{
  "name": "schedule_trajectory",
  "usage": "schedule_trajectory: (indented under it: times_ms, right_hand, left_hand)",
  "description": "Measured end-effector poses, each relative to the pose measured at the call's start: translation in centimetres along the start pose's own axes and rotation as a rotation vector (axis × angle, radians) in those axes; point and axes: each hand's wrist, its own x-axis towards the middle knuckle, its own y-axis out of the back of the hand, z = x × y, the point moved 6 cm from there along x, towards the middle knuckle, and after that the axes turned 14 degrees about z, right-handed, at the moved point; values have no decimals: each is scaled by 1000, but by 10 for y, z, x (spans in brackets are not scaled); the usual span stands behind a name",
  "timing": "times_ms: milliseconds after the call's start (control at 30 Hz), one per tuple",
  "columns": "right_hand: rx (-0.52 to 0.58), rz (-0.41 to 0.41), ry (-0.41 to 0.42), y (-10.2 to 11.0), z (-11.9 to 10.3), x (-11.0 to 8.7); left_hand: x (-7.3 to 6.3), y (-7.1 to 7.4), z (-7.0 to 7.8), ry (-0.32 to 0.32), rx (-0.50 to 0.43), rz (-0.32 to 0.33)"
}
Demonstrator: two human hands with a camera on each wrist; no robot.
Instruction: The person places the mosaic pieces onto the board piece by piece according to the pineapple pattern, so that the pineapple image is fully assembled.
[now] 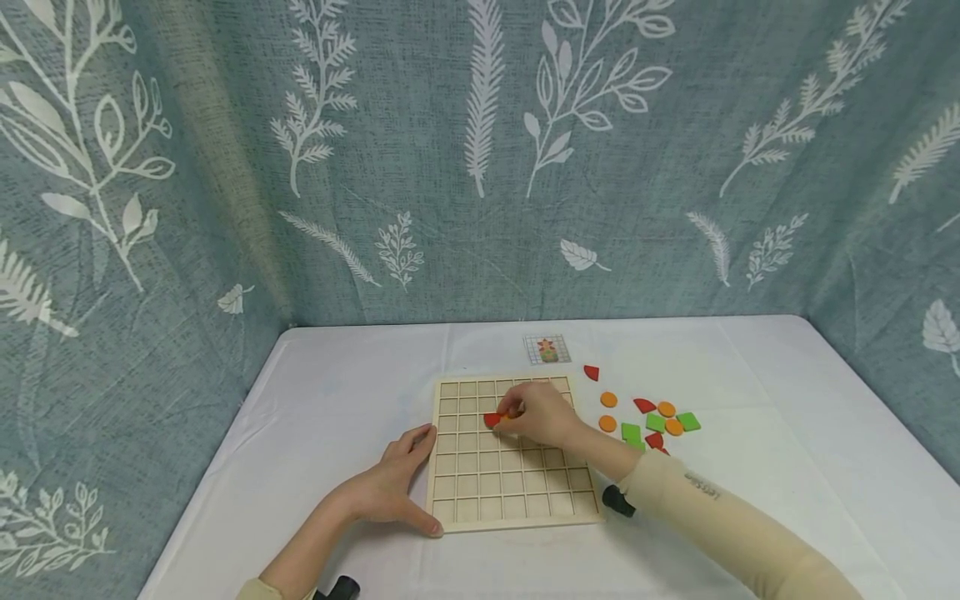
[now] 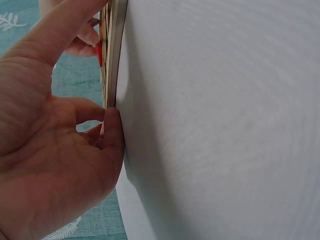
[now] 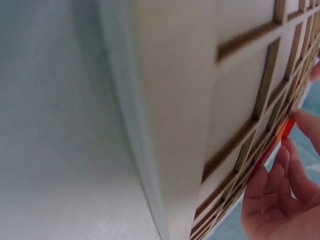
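Observation:
My left hand point(image 1: 393, 485) rests along the left side of a wooden grid board point(image 1: 480, 485). Its thumb lies at the near left corner, its other fingers against the side edge. Over the upper middle of the board, my right hand point(image 1: 542, 414) pinches a small red piece point(image 3: 288, 128) between thumb and fingertip. An orange piece point(image 1: 506, 417) shows right at these fingertips, with a red quarter-circle piece point(image 1: 491, 420) beside it on the grid. The right hand hides part of the upper right cells.
Right of the board lie loose orange discs point(image 1: 608, 400), green squares point(image 1: 687, 421) and red quarter-circles point(image 1: 644, 405), some partly behind the right forearm. A small picture card point(image 1: 547, 349) lies beyond the board. A leaf-patterned curtain point(image 1: 465, 250) stands behind the white table point(image 1: 360, 375).

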Motion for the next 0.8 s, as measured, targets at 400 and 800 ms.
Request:
schedule_trajectory:
  times_ms: [400,800]
  right_hand:
    - [-38,22,61,-5,-1,1]
    - [-49,41,125,-4,-4,3]
  left_hand:
    - [4,-1,-4,-3,3,2]
    - [6,3,-2,-11,-18,-10]
